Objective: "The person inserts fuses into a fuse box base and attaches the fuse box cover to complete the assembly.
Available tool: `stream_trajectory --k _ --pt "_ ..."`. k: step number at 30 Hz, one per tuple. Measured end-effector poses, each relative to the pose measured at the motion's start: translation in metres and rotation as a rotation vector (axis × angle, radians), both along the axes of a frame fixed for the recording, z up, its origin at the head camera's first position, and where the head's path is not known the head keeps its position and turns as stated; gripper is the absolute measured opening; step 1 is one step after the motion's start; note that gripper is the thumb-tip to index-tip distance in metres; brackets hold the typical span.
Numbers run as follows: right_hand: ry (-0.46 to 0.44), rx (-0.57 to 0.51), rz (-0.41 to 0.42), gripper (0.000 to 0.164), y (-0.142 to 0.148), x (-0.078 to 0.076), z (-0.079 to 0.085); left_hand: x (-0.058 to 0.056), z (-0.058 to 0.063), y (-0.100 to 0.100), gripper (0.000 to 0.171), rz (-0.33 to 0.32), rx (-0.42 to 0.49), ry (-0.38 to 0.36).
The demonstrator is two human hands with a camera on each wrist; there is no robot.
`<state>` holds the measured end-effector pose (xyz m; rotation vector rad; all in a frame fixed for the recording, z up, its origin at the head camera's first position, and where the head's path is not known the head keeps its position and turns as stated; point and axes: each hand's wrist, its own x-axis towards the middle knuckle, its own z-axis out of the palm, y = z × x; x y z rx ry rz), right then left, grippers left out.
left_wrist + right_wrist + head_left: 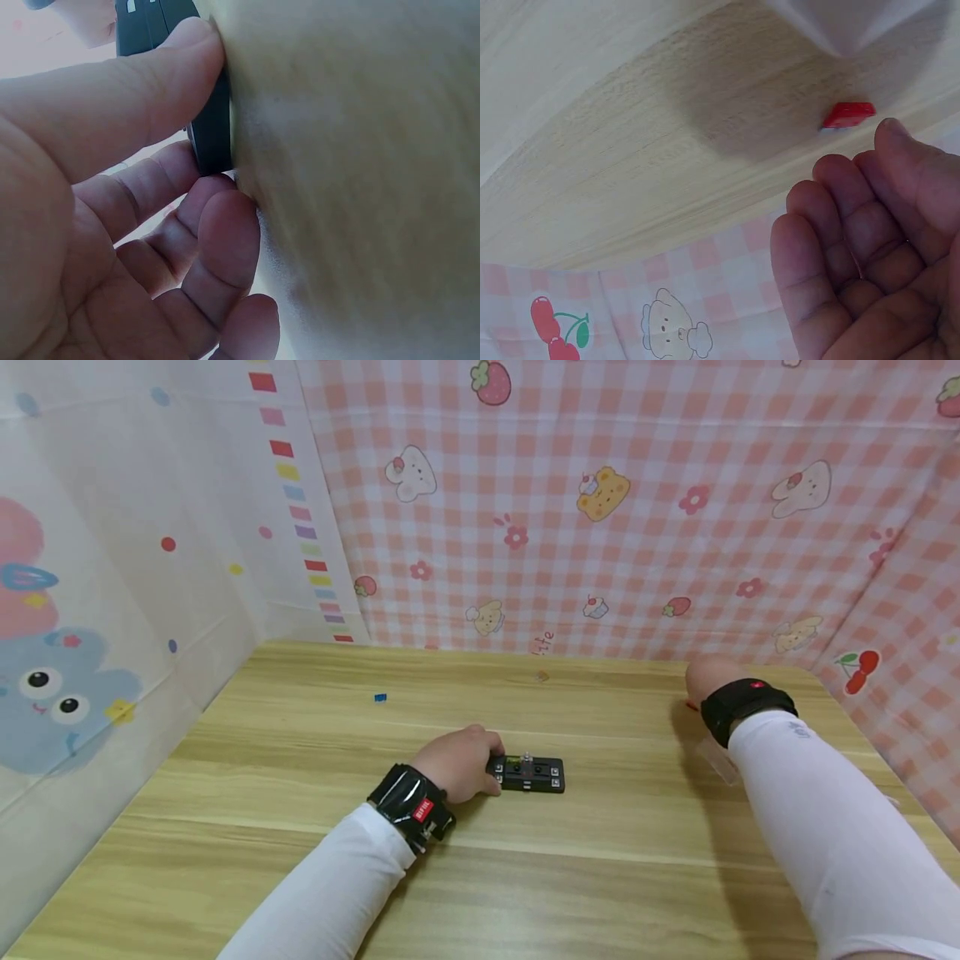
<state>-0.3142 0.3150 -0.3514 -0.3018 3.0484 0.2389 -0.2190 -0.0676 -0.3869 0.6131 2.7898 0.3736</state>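
Observation:
My left hand (459, 766) pinches the left end of a small black rectangular board (546, 783) on the table, with the thumb on the near edge. Silver square contacts and a small clear upright part show on top of the board. In the left wrist view, the thumb (187, 67) lies along the black board (215, 142), and the other fingers are bent by its end. At the far right, my right hand (712, 677) holds nothing, fingers loosely bent. Right by its fingertips, a small red piece (849, 114) lies on the table.
A small blue piece (380, 697) lies at the back left of the wooden table (585, 893). A tiny orange-brown item (542, 676) sits near the back edge. Under the right wrist shows a clear flat piece (720, 762). Printed curtains (600, 560) hang behind and at both sides.

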Motion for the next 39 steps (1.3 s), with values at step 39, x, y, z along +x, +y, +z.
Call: stream_trajectory --k 39 --pt "0.046 0.033 0.03 0.02 0.01 -0.022 -0.031 -0.001 -0.001 -0.001 0.049 -0.003 0.0 0.01"
